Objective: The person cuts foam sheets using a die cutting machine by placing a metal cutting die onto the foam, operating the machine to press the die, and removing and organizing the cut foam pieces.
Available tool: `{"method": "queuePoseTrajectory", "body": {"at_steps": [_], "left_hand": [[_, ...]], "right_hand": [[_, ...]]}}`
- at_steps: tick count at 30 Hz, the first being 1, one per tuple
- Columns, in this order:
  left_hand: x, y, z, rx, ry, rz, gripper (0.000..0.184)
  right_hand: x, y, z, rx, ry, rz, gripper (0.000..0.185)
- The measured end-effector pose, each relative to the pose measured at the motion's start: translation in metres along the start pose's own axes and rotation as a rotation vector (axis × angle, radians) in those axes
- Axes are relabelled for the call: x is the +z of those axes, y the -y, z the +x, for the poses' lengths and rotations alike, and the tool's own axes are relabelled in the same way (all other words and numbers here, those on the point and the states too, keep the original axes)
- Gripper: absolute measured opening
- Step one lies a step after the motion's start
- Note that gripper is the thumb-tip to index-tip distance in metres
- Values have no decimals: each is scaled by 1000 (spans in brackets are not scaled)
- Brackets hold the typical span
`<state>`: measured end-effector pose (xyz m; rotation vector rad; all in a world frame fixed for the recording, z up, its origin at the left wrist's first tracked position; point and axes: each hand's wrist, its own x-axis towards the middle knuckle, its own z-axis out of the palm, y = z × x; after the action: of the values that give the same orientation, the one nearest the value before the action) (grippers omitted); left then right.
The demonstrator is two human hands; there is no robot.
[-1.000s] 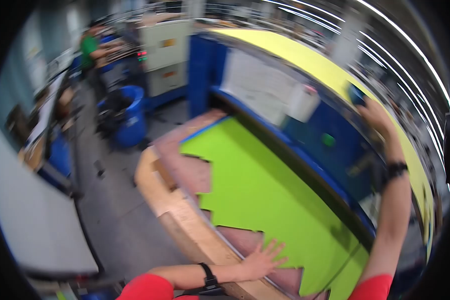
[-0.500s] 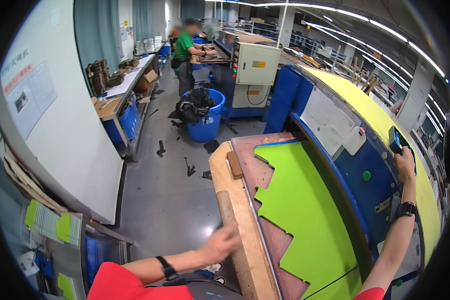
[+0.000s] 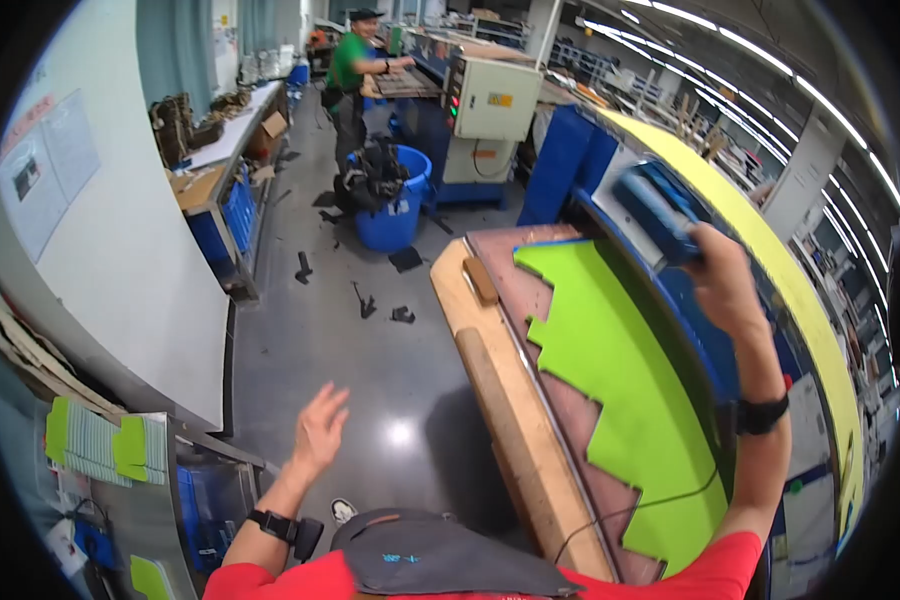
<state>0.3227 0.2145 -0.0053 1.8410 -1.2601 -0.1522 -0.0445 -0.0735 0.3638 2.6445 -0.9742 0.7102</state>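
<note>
My right hand (image 3: pixel 722 275) grips a dark blue box-shaped object (image 3: pixel 658 212), raised over the blue machine's edge. Below it a bright green sheet (image 3: pixel 635 400) with a stepped left edge lies on a reddish-brown board (image 3: pixel 560 398). A thin dark cable crosses the sheet's lower part. My left hand (image 3: pixel 321 425) hangs over the grey floor, left of the wooden table edge, with its fingers apart and nothing in them.
A brown block (image 3: pixel 480 281) sits on the wooden edge (image 3: pixel 500 390). Ahead stand a blue bin (image 3: pixel 390 222) with black scraps and a person in green (image 3: pixel 348 70) at a machine. Green pieces (image 3: pixel 130 447) lie on the left-hand shelf. Dark scraps litter the floor.
My left hand has left the green sheet and moved left over the floor. My right hand has come off the yellow top with the dark blue object, nearer to me. The view has turned.
</note>
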Motion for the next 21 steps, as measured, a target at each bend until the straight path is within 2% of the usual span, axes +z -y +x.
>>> {"method": "queuePoseTrajectory", "body": {"at_steps": [2, 3, 4, 5, 9, 11, 12, 14, 18, 21], "left_hand": [[-30, -2, 19, 73, -86, -49, 38], [-50, -6, 28, 88, -140, -73, 38], [-69, -4, 29, 91, -181, -81, 38], [-86, 2, 25, 87, -231, -85, 37], [-135, 38, -3, -79, -260, -131, 42], [-149, 54, -16, 161, -155, 91, 55], [-153, 58, -23, 108, -175, 111, 55], [-160, 61, -35, 158, -28, 191, 71], [-162, 84, -67, -45, -99, 287, 76], [-162, 85, -80, -201, -122, 305, 70]], "right_hand": [[40, 67, 9, -309, 44, -70, 21], [64, 93, 17, -455, 156, -54, 21], [89, 128, 22, -623, 172, -43, 16], [117, 161, 24, -703, 225, -67, 10], [207, 277, 38, -1106, 265, -56, 9], [244, 324, 43, -1257, 214, 27, 10], [258, 346, 46, -1312, 215, 67, 10], [281, 386, 53, -1429, 251, 151, 10], [320, 459, 66, -1657, 164, 362, 11], [347, 488, 78, -1797, 140, 483, 13]]}}
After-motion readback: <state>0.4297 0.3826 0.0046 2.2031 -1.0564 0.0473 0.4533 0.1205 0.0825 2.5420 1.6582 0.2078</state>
